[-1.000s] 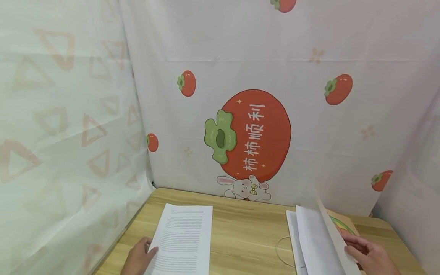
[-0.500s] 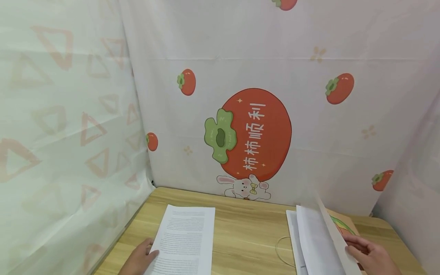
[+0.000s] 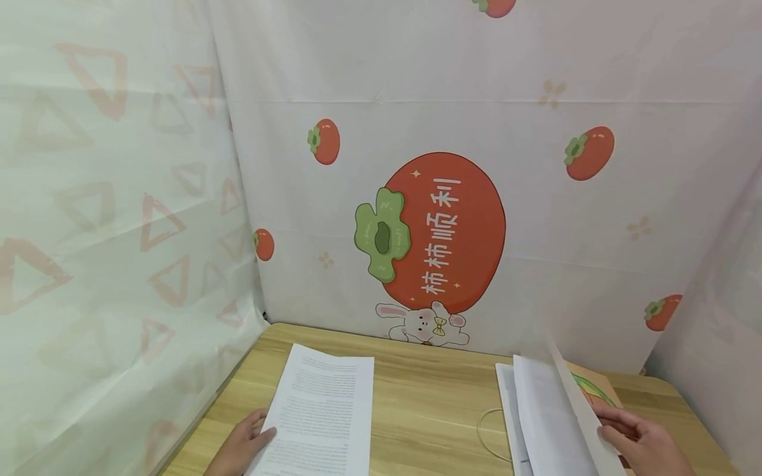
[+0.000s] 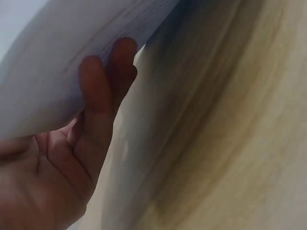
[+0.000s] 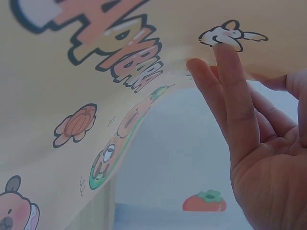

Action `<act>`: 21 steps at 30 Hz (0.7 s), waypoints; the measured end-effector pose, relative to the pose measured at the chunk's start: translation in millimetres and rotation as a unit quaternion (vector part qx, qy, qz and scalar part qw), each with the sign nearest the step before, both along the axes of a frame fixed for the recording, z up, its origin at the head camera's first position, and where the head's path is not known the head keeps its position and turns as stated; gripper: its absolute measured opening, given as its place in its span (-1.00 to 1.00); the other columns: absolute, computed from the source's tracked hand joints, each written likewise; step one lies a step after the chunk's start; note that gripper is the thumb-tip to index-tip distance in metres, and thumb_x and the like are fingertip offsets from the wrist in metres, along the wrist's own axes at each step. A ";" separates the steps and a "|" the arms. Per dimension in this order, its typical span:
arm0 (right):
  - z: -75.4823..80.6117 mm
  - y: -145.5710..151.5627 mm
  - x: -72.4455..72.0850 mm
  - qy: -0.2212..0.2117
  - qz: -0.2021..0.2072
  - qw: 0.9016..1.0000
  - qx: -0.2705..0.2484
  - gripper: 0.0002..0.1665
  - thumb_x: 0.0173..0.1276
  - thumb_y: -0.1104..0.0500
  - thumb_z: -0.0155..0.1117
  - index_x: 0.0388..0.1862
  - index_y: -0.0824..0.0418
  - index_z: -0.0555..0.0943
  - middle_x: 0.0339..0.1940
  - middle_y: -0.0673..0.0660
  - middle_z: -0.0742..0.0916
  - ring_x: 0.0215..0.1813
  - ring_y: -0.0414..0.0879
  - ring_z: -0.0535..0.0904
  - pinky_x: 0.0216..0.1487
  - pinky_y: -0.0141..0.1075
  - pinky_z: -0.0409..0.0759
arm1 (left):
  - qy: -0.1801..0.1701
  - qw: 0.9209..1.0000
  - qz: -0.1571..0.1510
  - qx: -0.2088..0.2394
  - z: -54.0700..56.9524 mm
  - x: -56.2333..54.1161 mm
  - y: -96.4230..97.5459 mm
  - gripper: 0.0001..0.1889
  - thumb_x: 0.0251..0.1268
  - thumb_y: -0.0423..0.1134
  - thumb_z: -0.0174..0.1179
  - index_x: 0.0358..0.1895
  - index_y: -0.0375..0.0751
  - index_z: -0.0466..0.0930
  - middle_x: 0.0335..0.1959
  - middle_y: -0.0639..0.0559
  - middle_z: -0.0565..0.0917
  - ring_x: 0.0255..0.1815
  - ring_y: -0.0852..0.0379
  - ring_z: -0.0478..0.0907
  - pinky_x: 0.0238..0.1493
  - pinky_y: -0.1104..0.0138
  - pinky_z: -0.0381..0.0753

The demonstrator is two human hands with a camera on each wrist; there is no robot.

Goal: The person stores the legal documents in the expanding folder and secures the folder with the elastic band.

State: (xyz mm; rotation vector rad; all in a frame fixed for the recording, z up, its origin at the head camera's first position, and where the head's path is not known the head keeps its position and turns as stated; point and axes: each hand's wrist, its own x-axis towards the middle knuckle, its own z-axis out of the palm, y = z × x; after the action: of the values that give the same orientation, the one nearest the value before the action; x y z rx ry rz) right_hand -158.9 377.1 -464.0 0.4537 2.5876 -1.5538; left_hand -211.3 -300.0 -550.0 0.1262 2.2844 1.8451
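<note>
My left hand (image 3: pixel 239 444) pinches a printed sheet of paper (image 3: pixel 324 410) by its left edge, thumb on top. In the left wrist view its fingertips (image 4: pixel 93 79) press against the underside of the sheet, which tilts up from the wooden table. On the right lies an open folder with white papers (image 3: pixel 544 416) inside. My right hand (image 3: pixel 645 446) holds up its cover (image 3: pixel 583 410) between thumb and fingers. Orange-beige with cartoon capybara prints, the cover's outer side (image 5: pixel 43 110) fills much of the right wrist view.
A thin elastic loop (image 3: pixel 481 439) sticks out from the folder's left side onto the wooden table (image 3: pixel 428 410). Behind the table hangs a white cloth (image 3: pixel 536 225) with persimmon prints. Another cloth (image 3: pixel 119 264) with triangle prints stands along the left edge.
The sheet has shifted slightly right, and its far left corner has tipped upward. My right hand and the folder's cover have stayed in place.
</note>
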 end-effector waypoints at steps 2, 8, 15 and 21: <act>0.5 0.0 0.8 -0.001 0.003 1.000 0.004 -0.41 0.47 0.07 0.33 0.34 0.40 0.56 0.01 0.15 0.79 -0.29 -0.13 0.60 -0.34 -0.24 0.56 | -0.001 1.000 0.004 0.009 0.5 0.7 0.9 -0.40 0.55 -0.39 0.07 0.39 -0.75 0.03 -0.17 -0.30 0.74 -0.30 -0.13 0.73 -0.32 0.19 0.70; 3.4 -0.8 2.0 -0.006 0.007 1.000 0.011 -0.37 0.48 0.02 0.34 0.36 0.39 0.54 0.03 0.16 0.78 -0.26 -0.13 0.60 -0.32 -0.24 0.57 | 0.007 0.999 0.039 0.007 2.0 -0.2 7.4 -0.41 0.59 -0.38 0.02 0.42 -0.74 0.00 -0.13 -0.28 0.72 -0.27 -0.06 0.71 -0.29 0.24 0.67; 5.2 -2.6 3.2 -0.001 0.009 1.000 0.016 -0.37 0.49 0.04 0.31 0.38 0.39 0.53 0.05 0.17 0.78 -0.28 -0.12 0.57 -0.32 -0.25 0.56 | -0.004 0.994 0.111 -0.004 5.2 -2.7 18.3 -0.42 0.60 -0.36 0.01 0.48 -0.63 0.06 0.02 -0.31 0.68 -0.18 -0.08 0.70 -0.25 0.23 0.67; 4.5 -2.1 3.5 0.002 0.000 1.000 0.007 -0.42 0.49 0.08 0.31 0.35 0.40 0.55 -0.01 0.12 0.79 -0.31 -0.10 0.57 -0.34 -0.25 0.55 | -0.003 0.992 0.126 0.019 8.7 -1.3 23.6 -0.43 0.59 -0.38 0.01 0.49 -0.60 0.08 0.06 -0.36 0.66 -0.16 -0.07 0.70 -0.23 0.22 0.68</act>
State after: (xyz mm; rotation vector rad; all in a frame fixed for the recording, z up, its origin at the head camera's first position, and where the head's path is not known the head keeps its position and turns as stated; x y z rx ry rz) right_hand -155.4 375.0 -459.5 0.4518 2.6023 -1.5381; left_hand -212.6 -276.5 -541.4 -0.1693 2.3532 2.0040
